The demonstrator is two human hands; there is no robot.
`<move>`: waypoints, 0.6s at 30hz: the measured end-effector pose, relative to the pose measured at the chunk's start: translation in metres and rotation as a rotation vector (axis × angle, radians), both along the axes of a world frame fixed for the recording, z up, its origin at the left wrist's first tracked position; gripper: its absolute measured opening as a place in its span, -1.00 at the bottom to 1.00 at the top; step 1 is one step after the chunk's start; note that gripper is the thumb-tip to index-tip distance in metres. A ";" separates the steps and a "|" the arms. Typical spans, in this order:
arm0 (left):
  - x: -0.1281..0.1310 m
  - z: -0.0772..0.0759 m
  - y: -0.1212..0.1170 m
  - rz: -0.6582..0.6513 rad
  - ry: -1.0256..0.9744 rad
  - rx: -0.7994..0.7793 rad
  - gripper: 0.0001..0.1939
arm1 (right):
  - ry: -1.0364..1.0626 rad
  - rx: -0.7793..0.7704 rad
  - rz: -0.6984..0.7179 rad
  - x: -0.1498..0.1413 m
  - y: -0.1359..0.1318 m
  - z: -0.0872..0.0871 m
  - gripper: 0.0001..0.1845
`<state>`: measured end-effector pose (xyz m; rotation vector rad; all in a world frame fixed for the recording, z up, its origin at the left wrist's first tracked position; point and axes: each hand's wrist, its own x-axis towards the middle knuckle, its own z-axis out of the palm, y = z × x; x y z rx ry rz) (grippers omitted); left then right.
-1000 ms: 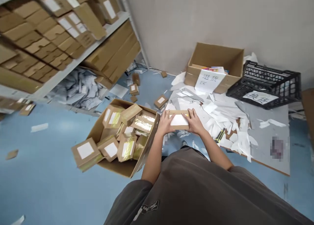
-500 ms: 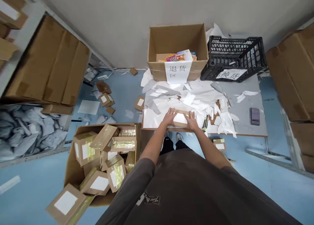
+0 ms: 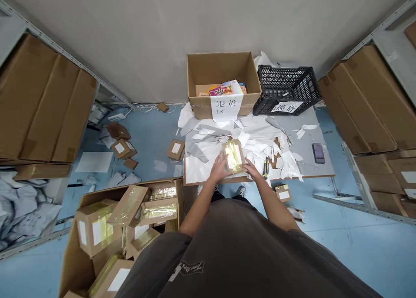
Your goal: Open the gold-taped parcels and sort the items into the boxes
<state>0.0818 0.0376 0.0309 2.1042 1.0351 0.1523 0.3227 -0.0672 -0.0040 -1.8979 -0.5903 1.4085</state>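
A small brown cardboard parcel [image 3: 233, 155] wrapped in shiny yellowish tape lies on the low grey table [image 3: 308, 159], among torn white paper scraps. My left hand [image 3: 218, 168] grips its left side and my right hand [image 3: 251, 169] holds its lower right corner. The taped face of the parcel points up. A pen or knife [image 3: 265, 168] lies just right of my right hand.
An open carton [image 3: 221, 83] with a paper sign and colourful items and a black plastic crate [image 3: 286, 90] stand at the table's far edge. A phone [image 3: 318, 152] lies at the right. A big carton of parcels [image 3: 130, 228] sits on the floor left. Shelves flank both sides.
The parcel has been turned over and rotated: its white label faced up before, now the taped side shows. The view swung from the left shelf to face the table.
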 end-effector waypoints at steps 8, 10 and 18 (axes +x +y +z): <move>0.027 -0.017 -0.024 -0.055 0.050 -0.195 -0.14 | -0.200 0.046 -0.021 -0.001 -0.018 -0.012 -0.09; 0.027 -0.020 -0.027 -0.016 0.024 -0.232 -0.14 | -0.254 0.177 0.114 -0.001 -0.023 -0.012 -0.05; 0.031 0.012 -0.021 0.103 -0.113 -0.187 -0.30 | -0.473 0.405 0.382 0.012 -0.009 0.030 -0.30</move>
